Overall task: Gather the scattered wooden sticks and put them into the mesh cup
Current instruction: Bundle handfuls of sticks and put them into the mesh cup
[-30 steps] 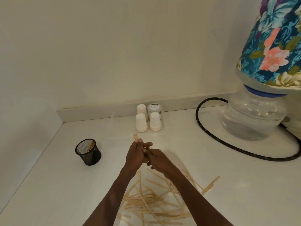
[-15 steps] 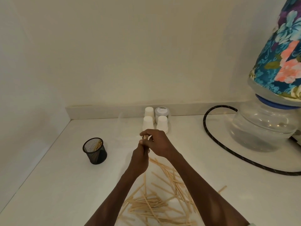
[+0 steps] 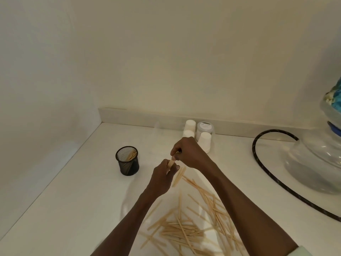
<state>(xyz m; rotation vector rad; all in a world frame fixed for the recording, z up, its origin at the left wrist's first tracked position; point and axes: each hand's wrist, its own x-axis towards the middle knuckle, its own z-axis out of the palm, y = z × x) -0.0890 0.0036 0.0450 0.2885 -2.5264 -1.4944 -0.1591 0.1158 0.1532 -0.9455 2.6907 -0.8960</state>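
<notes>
A black mesh cup (image 3: 127,161) stands upright on the white counter, left of my hands, with a few wooden sticks leaning inside it. Many loose wooden sticks (image 3: 191,228) lie scattered near the front edge, between my forearms. My left hand (image 3: 162,179) is closed around a small bundle of sticks (image 3: 177,175), whose lower ends poke out below the fist. My right hand (image 3: 190,154) pinches the top end of that bundle from above. Both hands hover right of the cup, about a hand's width away.
Three small white cups (image 3: 205,143) and a clear lidded jar (image 3: 204,127) stand by the back ledge. A black hose (image 3: 265,174) curves around a clear water vessel (image 3: 317,163) at the right. Walls close the left and back sides.
The view has shifted left and my hands have stayed together on the bundle; the right hand moved from beside the left to on top of the sticks' upper end.
</notes>
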